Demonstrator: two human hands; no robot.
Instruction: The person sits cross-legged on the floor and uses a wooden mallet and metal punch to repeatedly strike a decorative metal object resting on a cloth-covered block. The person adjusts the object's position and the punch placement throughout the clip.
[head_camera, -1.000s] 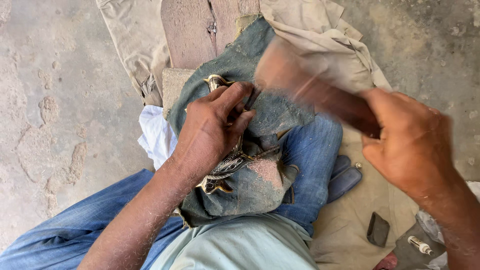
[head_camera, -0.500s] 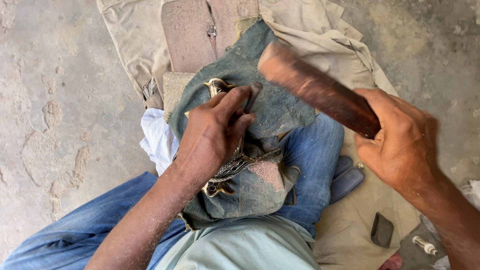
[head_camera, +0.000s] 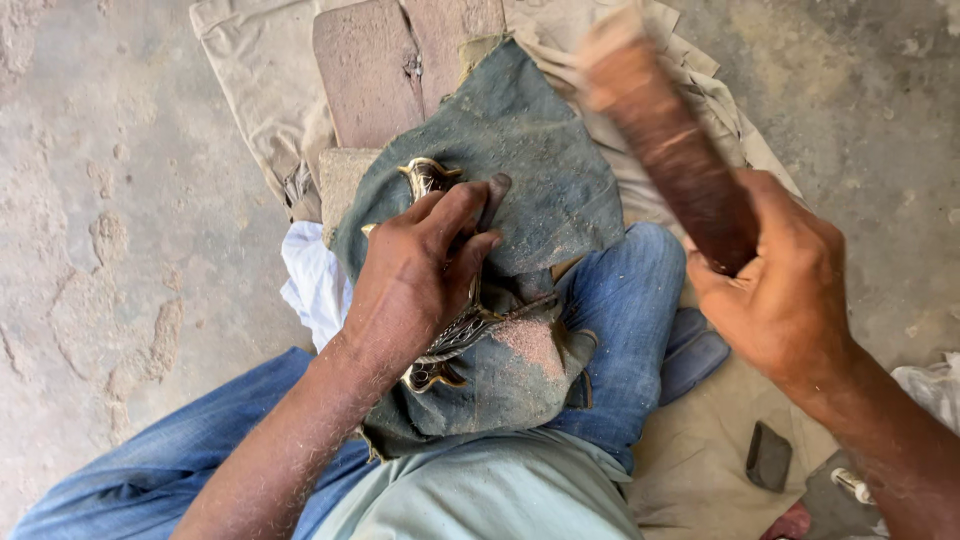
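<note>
My left hand (head_camera: 420, 270) presses down on an ornate dark and brass metal piece (head_camera: 442, 345) that lies on a dusty grey-green cloth (head_camera: 545, 175) over my lap. One end of the piece (head_camera: 428, 176) shows beyond my fingertips. My right hand (head_camera: 785, 290) grips the lower end of a long reddish-brown wooden stick (head_camera: 665, 140), raised and tilted up to the left above the cloth, its top blurred by motion. Reddish dust (head_camera: 528, 340) lies on the cloth near my knee.
A wooden board (head_camera: 375, 70) lies under the cloth on a beige sheet (head_camera: 250, 90) spread over the concrete floor (head_camera: 110, 200). A white rag (head_camera: 310, 275) is beside my left wrist. A small dark block (head_camera: 768, 455) and a small white object (head_camera: 850, 485) lie at lower right.
The stick in my right hand has swung up and to the right, away from the cloth. My left hand stays on the metal piece.
</note>
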